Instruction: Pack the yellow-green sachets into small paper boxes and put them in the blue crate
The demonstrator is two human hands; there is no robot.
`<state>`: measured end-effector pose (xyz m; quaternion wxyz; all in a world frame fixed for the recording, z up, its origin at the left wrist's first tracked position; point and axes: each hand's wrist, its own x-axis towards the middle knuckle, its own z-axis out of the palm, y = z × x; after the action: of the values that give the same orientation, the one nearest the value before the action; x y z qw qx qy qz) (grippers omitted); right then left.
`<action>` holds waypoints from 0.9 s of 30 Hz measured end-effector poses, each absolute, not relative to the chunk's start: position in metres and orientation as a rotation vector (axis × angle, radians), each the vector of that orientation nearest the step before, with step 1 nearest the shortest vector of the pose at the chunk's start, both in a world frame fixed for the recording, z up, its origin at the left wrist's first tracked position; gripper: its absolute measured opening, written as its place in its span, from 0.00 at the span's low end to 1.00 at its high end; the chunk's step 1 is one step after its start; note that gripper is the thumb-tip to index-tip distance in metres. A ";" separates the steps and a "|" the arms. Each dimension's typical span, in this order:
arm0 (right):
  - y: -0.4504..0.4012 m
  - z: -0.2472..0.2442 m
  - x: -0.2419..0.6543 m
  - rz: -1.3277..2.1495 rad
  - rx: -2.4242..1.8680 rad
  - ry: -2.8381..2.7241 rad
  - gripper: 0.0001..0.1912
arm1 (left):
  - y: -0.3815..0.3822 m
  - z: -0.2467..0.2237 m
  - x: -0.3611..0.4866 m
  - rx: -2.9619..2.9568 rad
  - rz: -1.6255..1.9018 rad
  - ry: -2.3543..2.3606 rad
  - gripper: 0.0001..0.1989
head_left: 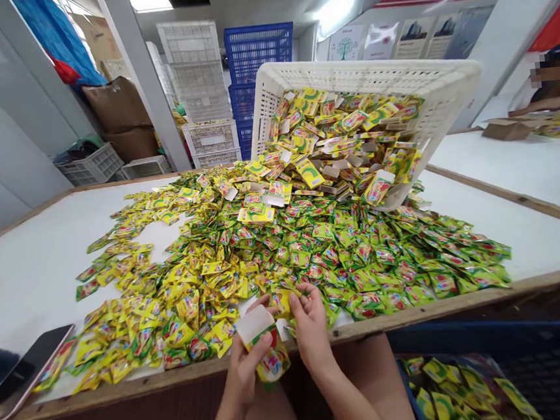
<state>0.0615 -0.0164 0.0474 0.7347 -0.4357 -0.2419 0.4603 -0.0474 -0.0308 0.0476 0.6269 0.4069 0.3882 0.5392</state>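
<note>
At the table's near edge, my left hand (pixel 245 366) is closed around a small yellow, green and red carton (pixel 272 362) with its white flap standing up. Just to the right, my right hand (pixel 311 325) pinches a yellow sachet (pixel 283 300) between thumb and fingers, close above the carton's top. Beyond my hands lies a wide heap of small sachets. Yellow sachets (pixel 185 303) are mostly on the left, green sachets (pixel 362 255) mostly on the right. The inside of the carton is hidden from me.
A white plastic basket (pixel 370 68) lies tipped behind the heap, spilling unfilled-looking cartons (pixel 309 171). A phone (pixel 29 372) rests at the left edge. Below right, a blue crate (pixel 491 335) holds packed cartons (pixel 442 379). Stacked blue crates (pixel 260 55) stand behind; a person (pixel 551 91) is at far right.
</note>
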 end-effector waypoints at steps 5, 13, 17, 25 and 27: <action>-0.020 0.053 0.065 1.086 -0.940 -0.710 0.19 | -0.020 0.058 -0.051 1.054 1.216 0.908 0.17; -0.010 0.078 0.100 0.806 -1.120 -1.133 0.08 | 0.003 0.044 -0.042 1.110 1.033 0.839 0.15; 0.000 0.105 0.108 0.589 -1.110 -1.771 0.09 | 0.020 0.044 -0.032 1.261 1.009 0.824 0.12; 0.006 0.094 0.101 0.138 -1.324 -2.349 0.18 | 0.032 0.027 -0.020 1.399 1.067 0.862 0.09; 0.007 0.092 0.102 0.273 -1.282 -2.313 0.23 | 0.034 0.024 -0.021 1.383 1.075 0.871 0.10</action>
<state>0.1021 0.0071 0.0922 0.2391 -0.4684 -0.8447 0.0997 -0.0211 0.0340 0.0235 0.5585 0.5863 0.3694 0.4560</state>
